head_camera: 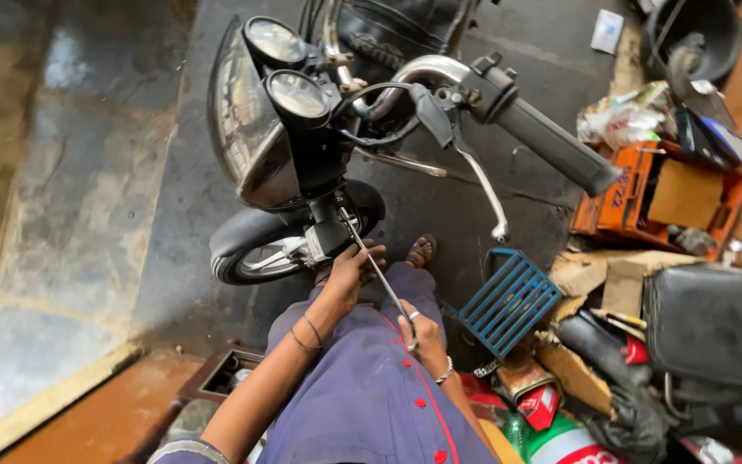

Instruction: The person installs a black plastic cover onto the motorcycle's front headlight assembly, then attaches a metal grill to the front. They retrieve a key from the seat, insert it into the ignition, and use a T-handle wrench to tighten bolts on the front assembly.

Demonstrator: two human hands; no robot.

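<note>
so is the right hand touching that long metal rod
Touching. The head view shows the right hand closed around the lower end of the thin metal rod, whose upper end runs to the motorcycle front. The left hand grips it higher up.

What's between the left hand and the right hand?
Head view: a thin metal rod spans from the left hand near the motorcycle fork down to the right hand, over the blue-clad lap.

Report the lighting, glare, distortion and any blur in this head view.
Head view: soft daylight, no hard shadows; pale glare on the wet floor at left and on the headlight; wide-angle bend stretches the handlebar grip and the edges; centre is sharp, with the left hand and right hand on the thin rod crisp; bottom corners look softer.
</note>
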